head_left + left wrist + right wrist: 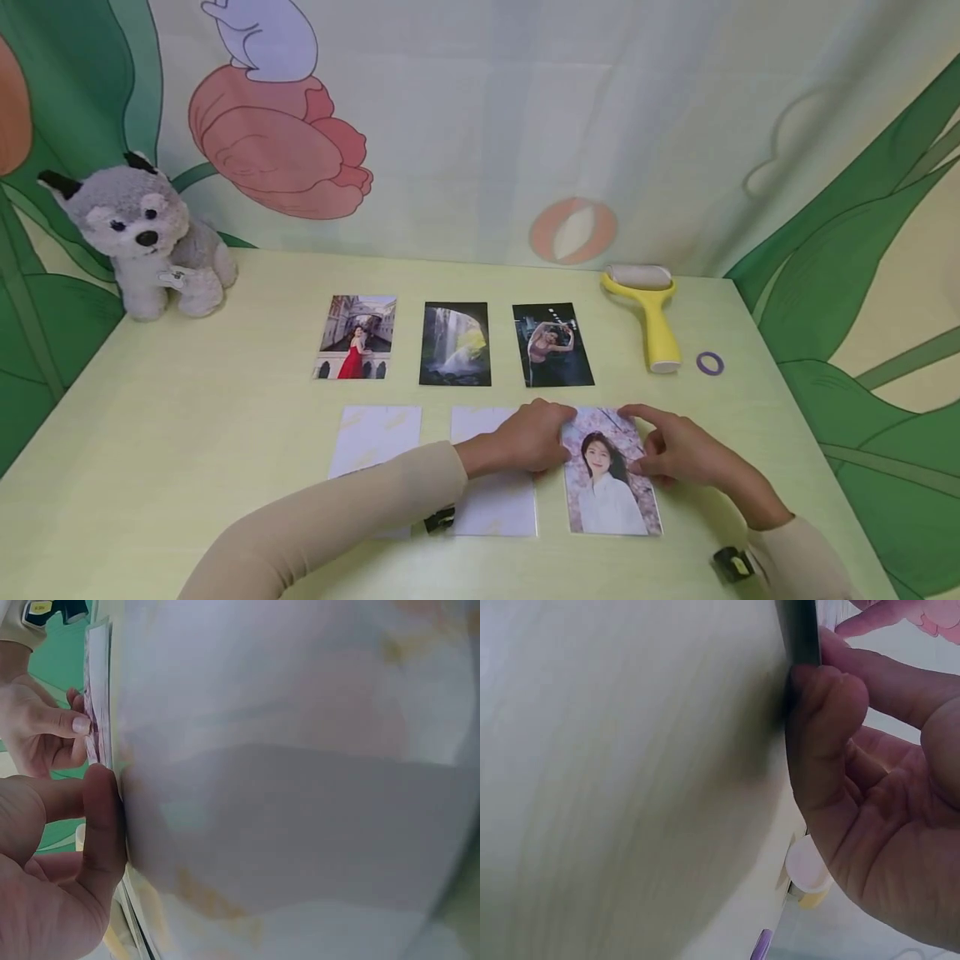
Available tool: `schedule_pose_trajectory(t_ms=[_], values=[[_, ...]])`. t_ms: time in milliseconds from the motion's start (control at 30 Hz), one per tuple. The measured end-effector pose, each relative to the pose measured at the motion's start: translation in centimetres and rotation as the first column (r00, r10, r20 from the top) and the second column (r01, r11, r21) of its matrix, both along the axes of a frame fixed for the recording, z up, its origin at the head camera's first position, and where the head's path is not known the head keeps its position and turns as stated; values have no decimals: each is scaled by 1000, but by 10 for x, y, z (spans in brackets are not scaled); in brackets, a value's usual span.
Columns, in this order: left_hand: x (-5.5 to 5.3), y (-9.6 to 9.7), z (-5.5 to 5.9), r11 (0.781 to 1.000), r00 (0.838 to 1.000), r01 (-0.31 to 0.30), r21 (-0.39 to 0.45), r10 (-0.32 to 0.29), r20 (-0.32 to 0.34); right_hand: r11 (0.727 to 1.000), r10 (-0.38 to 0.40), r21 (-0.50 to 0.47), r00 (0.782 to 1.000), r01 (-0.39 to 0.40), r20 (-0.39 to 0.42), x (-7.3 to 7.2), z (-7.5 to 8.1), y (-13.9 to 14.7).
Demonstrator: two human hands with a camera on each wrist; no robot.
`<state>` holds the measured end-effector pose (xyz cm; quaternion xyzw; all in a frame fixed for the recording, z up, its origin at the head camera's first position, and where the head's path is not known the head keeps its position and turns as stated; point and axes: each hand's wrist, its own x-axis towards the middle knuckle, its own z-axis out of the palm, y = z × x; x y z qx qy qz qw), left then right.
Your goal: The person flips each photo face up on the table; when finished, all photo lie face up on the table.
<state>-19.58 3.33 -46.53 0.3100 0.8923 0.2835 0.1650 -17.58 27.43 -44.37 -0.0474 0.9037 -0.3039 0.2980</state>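
Note:
A photo print of a person in white before pink blossoms (609, 500) lies at the front right, between the two hands. My left hand (528, 437) holds its left side near the top corner, fingers bent; in the left wrist view the left hand (67, 855) has its fingertip at the photo edge. My right hand (686, 450) pinches the right side between thumb and fingers, as the right wrist view shows the right hand (885, 787) too. Beneath my left forearm are two white sheets with faint yellow marks, the middle sheet (495, 504) and the left sheet (378, 433), both partly covered.
Behind lie a red-dress photo (356, 337), a waterfall photo (454, 343) and a dark photo of a stretching person (553, 343). A yellow-handled roller (660, 333) and a purple ring (710, 363) are at the right. A plush husky (142, 237) sits back left.

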Motion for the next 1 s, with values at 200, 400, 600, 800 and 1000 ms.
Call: schedule_pose_trajectory(t_ms=[200, 400, 600, 800, 1000], values=[[-1, -1, -1, 1000, 999, 10, -9, -11, -30, 999, 40, 13, 999, -39, -37, 0, 0, 0], [-2, -6, 4, 999, 999, 3, 44, -5, 51, 992, 60, 115, 993, -48, -98, -3, 6, 3], [-12, -24, 22, 985, 997, -25, 170, 11, 82, 995, 34, 102, 981, -15, -190, -9, 22, 4], [-23, -57, 29, 986, 985, 96, 138, -75, -153, 995, 95, 16, 944, -95, -316, -20, 30, -10], [-21, -89, 27, 985, 960, 173, 3, -168, -225, 986, 153, -9, 926, -166, -345, -34, 26, -36]])
